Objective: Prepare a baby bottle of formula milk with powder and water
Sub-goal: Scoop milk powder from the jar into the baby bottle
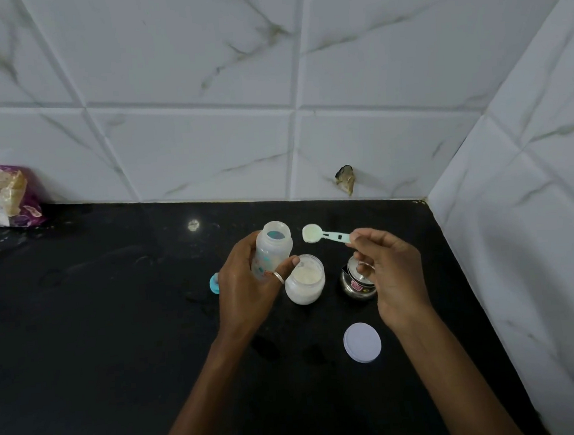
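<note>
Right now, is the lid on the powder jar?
No, the jar stands open with powder showing, and the lid lies apart on the counter.

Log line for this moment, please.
left hand: holds open bottle | right hand: holds full scoop beside bottle mouth | powder jar: open

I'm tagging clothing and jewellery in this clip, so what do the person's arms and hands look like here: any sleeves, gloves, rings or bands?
Both forearms are bare up to the bottom edge of the picture: no sleeves, no gloves, no watch or wristband in view. The left hand wears one plain, pale metal ring on a finger. The right hand shows no ring on the parts that can be seen.
</note>
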